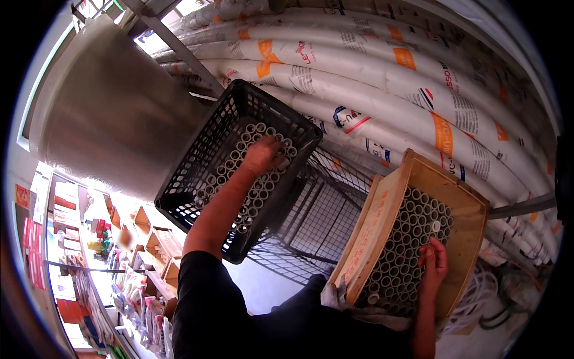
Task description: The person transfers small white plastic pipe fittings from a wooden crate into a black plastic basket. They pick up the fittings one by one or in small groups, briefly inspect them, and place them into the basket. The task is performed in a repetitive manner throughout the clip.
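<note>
My left hand (263, 155) reaches down into a black plastic crate (309, 128), its fingers among short white pipe fittings (258, 195) standing on end in rows. One tilted fitting (281, 162) is at its fingertips; whether it is gripped cannot be made out. To the right, my right hand (434, 259) hovers at the right side of a wooden box (466, 215), fingers loosely bent, with nothing visible in them. Tightly packed upright fittings (403, 251) fill much of the box floor. A single fitting (435, 225) sits higher on the others, just beyond my right fingertips.
A wire mesh basket (323, 211) lies between crate and box. Long wrapped white pipes (358, 85) are stacked behind. A large film-like roll (116, 112) stands left, above shelves of packaged goods (148, 287). Coiled clear tubing (477, 298) lies at the right.
</note>
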Available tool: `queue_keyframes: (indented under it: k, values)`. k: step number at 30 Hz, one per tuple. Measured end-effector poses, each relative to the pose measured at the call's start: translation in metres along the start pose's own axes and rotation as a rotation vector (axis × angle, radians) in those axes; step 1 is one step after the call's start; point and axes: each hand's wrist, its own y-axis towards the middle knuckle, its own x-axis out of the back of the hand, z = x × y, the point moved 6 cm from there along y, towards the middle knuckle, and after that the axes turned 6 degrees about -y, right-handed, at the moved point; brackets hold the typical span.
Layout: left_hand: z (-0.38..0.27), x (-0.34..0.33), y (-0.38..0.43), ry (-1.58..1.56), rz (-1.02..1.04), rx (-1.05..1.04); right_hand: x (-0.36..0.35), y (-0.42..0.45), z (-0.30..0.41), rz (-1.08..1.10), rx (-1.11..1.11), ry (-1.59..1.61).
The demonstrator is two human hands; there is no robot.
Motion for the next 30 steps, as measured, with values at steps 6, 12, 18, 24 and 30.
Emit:
queue_keyframes:
  k: [6,12,18,24,30]
  values:
    - [0.005,-0.050,-0.015,0.041,0.202,-0.058,-0.001,0.001,-0.005,0.018,-0.004,-0.023]
    - [-0.003,-0.042,-0.015,-0.177,0.222,0.044,-0.003,-0.003,-0.007,0.038,-0.008,-0.010]
    - [0.029,-0.044,-0.018,-0.022,0.278,0.051,-0.005,-0.001,-0.008,0.044,-0.021,-0.023]
    - [0.073,0.037,-0.003,-0.131,-0.310,0.422,-0.007,-0.001,-0.009,0.062,-0.015,-0.022]
    - [0.115,0.046,-0.002,-0.007,-0.451,0.687,-0.006,0.001,-0.011,0.064,-0.031,-0.014]
